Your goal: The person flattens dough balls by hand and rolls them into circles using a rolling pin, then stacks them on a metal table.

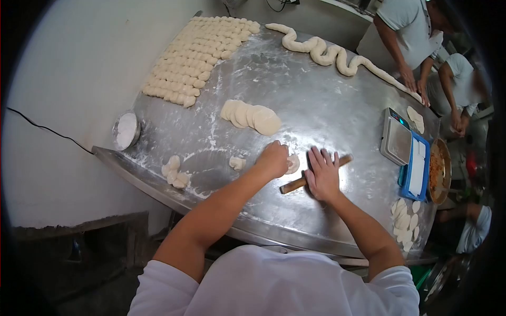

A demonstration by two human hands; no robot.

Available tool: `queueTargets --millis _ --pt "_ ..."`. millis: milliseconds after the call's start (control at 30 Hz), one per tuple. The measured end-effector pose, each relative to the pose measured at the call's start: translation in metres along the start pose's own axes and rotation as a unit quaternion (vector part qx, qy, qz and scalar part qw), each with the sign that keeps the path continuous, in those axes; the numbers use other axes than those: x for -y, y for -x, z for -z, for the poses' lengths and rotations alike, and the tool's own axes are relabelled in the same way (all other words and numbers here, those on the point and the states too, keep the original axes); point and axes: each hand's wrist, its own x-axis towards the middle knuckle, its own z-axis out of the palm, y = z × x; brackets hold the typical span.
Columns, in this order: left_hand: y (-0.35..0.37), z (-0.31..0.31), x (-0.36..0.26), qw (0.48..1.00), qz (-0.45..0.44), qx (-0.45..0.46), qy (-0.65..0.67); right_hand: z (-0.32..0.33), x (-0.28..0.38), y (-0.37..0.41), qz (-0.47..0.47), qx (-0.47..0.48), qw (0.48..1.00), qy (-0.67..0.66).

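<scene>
My left hand (273, 159) is closed at the edge of a small dough disc (293, 164), which lies partly hidden behind the fingers. Flat across a wooden rolling pin (295, 185) rests my right hand (323, 174), its fingers stretched out and apart. The pin lies slantwise on the metal table just right of the disc. Beyond my left hand, several rolled dough rounds (267, 121) overlap in a row. A small dough lump (237, 163) sits to the left of that hand, and a cluster of dough pieces (174, 171) lies farther left.
Many dough balls (195, 58) fill the far left of the floured metal table (342, 221). A long dough rope (321, 51) winds along the far edge towards a co-worker's hands (415, 84). A flour bowl (126, 130), scale (396, 138), blue tray (416, 167), filling pan (438, 171) and dough wrappers (404, 221) stand around.
</scene>
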Motion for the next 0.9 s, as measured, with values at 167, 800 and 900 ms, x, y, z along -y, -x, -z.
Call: queueTargets --millis 167,800,900 --pt "-0.009 0.01 -0.009 0.996 -0.013 -0.055 0.065 -0.013 0.012 -0.115 -0.072 -0.027 0.997 0.009" --pt "-0.024 0.012 0.006 0.999 -0.013 -0.017 0.034 -0.04 0.016 -0.145 -0.167 -0.094 0.981 0.021" --pt "-0.033 0.009 0.018 0.996 0.007 -0.048 0.069 -0.02 0.025 -0.148 -0.18 -0.075 0.974 -0.112"
